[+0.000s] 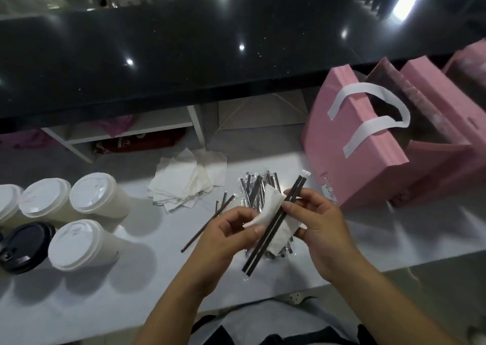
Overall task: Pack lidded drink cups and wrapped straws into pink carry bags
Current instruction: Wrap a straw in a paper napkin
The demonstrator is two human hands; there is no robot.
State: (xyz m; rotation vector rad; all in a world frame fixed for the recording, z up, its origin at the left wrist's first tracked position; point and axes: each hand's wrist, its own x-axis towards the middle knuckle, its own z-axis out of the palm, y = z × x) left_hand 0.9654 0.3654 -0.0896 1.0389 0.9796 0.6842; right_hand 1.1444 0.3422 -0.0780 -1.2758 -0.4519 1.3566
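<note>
Four white-lidded cups (92,194) and one black-lidded cup (25,247) stand closed at the left of the white tabletop (157,279); their contents are hidden. Right of them lies a fanned stack of napkins (184,184), with a few loose straws (207,221) just beside it. At centre the hands meet above the straw pile (252,189). The left hand (226,237) pinches the edge of a folded napkin (263,212), while the right hand (323,229) grips the napkin's other end, its thumb pressing two straws (274,225), dark and wrapped, slantwise across it. At right a pink bag (342,160) with white handles stands open on the tabletop, its dark inside unreadable. More bags (434,102) crowd behind it.
</note>
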